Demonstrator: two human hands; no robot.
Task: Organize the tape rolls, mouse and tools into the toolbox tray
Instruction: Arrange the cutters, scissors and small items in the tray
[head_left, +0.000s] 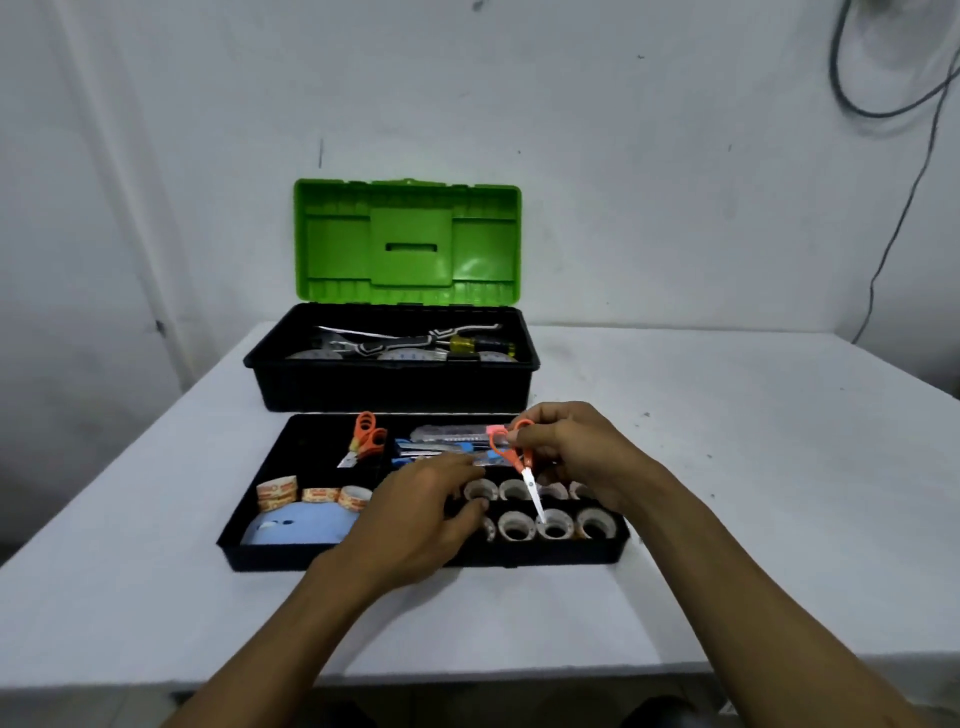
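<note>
Our right hand (576, 457) pinches the orange handles of the scissors (522, 465). Its fingers are curled tight around the loops. The shiny blade points down toward us, and its tip hangs over one of the clear tape rolls (516, 525) in the near row. Our left hand (421, 499) sits low over the middle of the tray (270, 557). Its fingers are loose and a little spread, and they hold nothing. We cannot tell if they touch the rolls under them. The clear rolls stand in two rows in the near right part of the tray. The blue mouse (298, 525) lies in the near left part, with the printed tape rolls (278, 493) just behind it. The other scissors (366, 434) lie in the far left part, beside the blue knives (441, 447). We think the job now is to put down the scissors we hold, and the spot next to the other pair looks like a good home. To do it well, we should keep the blades closed and lift the tip up so it does not poke a roll. We should move our left hand out of the way, then lay the scissors flat and let go softly. The tray sits near us on the white table (727, 467). Just behind it is the black toolbox (389, 389) with its green lid (408, 241) standing open.
</note>
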